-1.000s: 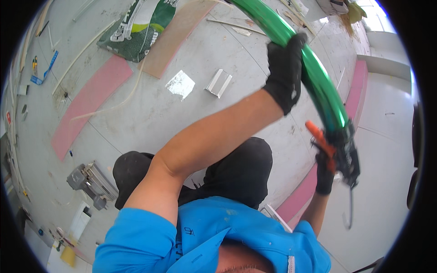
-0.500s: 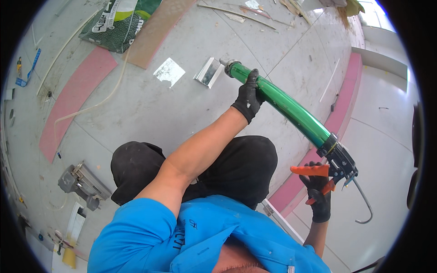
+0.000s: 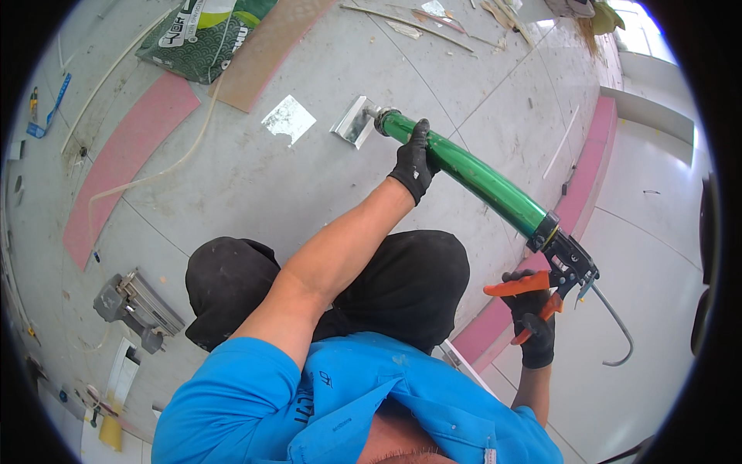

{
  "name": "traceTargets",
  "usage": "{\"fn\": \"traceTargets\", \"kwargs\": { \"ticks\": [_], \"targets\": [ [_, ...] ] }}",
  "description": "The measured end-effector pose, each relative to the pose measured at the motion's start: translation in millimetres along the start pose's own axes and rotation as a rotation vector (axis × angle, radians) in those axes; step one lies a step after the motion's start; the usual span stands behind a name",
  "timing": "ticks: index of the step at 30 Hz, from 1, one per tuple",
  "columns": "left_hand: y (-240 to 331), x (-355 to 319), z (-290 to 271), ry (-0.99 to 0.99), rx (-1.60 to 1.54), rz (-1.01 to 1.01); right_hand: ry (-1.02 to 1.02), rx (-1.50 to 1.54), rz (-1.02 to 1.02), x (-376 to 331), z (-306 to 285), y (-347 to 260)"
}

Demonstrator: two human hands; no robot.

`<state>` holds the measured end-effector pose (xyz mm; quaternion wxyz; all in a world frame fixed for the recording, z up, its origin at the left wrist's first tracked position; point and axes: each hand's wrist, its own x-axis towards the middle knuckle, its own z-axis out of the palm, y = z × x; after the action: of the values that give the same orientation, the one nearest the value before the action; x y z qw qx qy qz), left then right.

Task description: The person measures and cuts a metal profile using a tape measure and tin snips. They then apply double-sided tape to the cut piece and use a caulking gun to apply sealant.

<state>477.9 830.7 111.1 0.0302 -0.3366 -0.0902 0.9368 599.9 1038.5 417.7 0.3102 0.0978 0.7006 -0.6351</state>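
A caulking gun with a shiny green barrel slants across the view. My left hand, in a black glove, is closed round the barrel near its front end. At the rear, my right hand, also gloved in black, grips the orange handle and trigger, and a bent metal rod sticks out behind. The nozzle tip is over a small silvery metal channel piece on the floor; I cannot tell whether they touch. Beside that piece lies a flat shiny square sheet with a ragged edge.
A curved pink strip and a thin pale hose lie to the left, with a grey nail gun nearer me. A green-and-white bag rests at the far left by a brown board. A long pink strip runs along the right.
The caulking gun has shifted a little to the left in both hands. Its nozzle has moved from the edge of the metal channel piece to over it.
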Motion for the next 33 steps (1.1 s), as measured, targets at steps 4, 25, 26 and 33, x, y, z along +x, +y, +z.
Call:
{"fn": "traceTargets", "kwargs": {
  "ticks": [4,25,26,33],
  "targets": [
    [3,1,0,0.011,-0.008,-0.007,0.039,0.04,-0.007,1,8,5],
    [5,-7,12,0.02,0.089,-0.032,0.007,0.113,-0.051,-1,-13,20],
    [4,-9,13,0.024,0.093,-0.018,0.009,0.115,-0.052,-2,-14,20],
    [-7,-35,16,0.133,0.169,0.024,-0.023,0.163,0.012,-12,-48,22]
  ]
}}
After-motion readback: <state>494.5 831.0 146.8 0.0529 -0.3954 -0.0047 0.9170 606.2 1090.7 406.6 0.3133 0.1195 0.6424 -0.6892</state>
